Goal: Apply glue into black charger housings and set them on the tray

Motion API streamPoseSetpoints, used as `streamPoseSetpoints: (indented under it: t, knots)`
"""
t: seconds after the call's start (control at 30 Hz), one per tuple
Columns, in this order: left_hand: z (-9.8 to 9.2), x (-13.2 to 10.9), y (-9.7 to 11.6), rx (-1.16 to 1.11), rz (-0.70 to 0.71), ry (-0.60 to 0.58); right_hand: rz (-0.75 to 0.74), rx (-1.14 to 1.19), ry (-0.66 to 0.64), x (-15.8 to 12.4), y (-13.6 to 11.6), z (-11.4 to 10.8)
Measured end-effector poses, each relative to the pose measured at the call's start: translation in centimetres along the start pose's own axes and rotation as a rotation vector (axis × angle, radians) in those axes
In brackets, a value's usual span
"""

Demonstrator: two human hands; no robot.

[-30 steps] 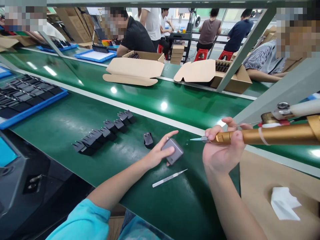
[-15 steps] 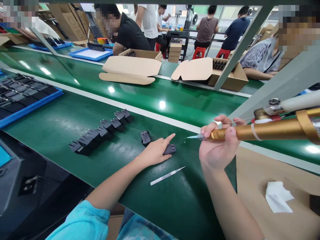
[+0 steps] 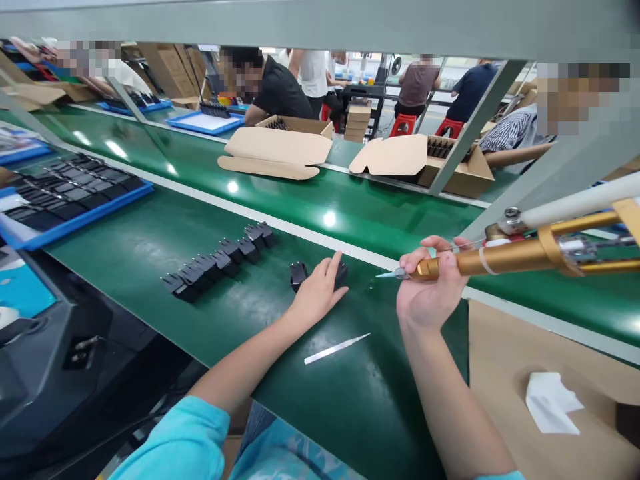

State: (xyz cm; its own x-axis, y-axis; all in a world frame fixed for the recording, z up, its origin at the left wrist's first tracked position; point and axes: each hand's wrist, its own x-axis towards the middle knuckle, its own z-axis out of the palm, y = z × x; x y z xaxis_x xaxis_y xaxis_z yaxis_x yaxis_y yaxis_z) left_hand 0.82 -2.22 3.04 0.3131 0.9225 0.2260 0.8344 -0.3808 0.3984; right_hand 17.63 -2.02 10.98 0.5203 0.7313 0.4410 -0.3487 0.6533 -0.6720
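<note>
My left hand [image 3: 319, 288] is around a small black plug adapter [image 3: 342, 274] on the green bench, index finger stretched forward and thumb at the near side; the hand hides much of it. Just left of this hand stands another black adapter [image 3: 299, 275] with its prongs up. My right hand [image 3: 433, 287] grips a gold-coloured dispensing pen [image 3: 480, 262], its fine pale blue tip [image 3: 386, 275] pointing left, a short way from the held adapter. Nearer to me lies a thin metal tool [image 3: 336, 349], perhaps tweezers.
A slanting row of black adapters [image 3: 215, 265] stands to the left, beyond it a blue tray [image 3: 100, 212] of similar parts. Brown board [image 3: 500, 413] with a crumpled white tissue [image 3: 551, 402] lies right. Open cartons [image 3: 277, 145] and co-workers are across the green belt [image 3: 280, 193].
My left hand and its adapter have shifted slightly away from me, and the hand now covers more of the adapter. The view has tilted upward. My right hand still holds the pen.
</note>
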Motion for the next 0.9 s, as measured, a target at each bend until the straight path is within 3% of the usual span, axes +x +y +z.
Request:
streamPoseSetpoints:
  t: [0.1, 0.2, 0.37, 0.47, 0.57, 0.63, 0.9]
  knots:
    - [-2.0, -1.6, -0.1, -0.038, 0.084, 0.138, 0.009, -0.002, -0.003, -0.1, 0.0, 0.0]
    - [-3.4, -2.5, -2.2, -0.006, -0.024, 0.209, 0.009, 0.015, -0.015, -0.1, 0.1, 0.0]
    - [-3.8, -2.6, -6.2, -0.182, -0.258, 0.0, 0.013, 0.051, -0.025, -0.3, 0.1, 0.0]
    - [-4.1, -3.3, -6.1, -0.286, -0.183, -0.094, 0.021, 0.064, -0.023, -0.6, 0.0, 0.1]
    - [-4.4, -4.4, -4.8, -0.365, -0.052, -0.252, 0.037, 0.073, -0.03, -0.9, -0.1, 0.3]
    - [-4.2, -4.9, -4.1, -0.438, -0.009, -0.286, 0.055, 0.073, -0.042, -1.2, -0.3, 0.5]
    - [-1.5, -5.8, -4.7, -0.943, -0.297, -0.011, 0.092, 0.059, -0.114, -2.0, -0.7, 0.9]
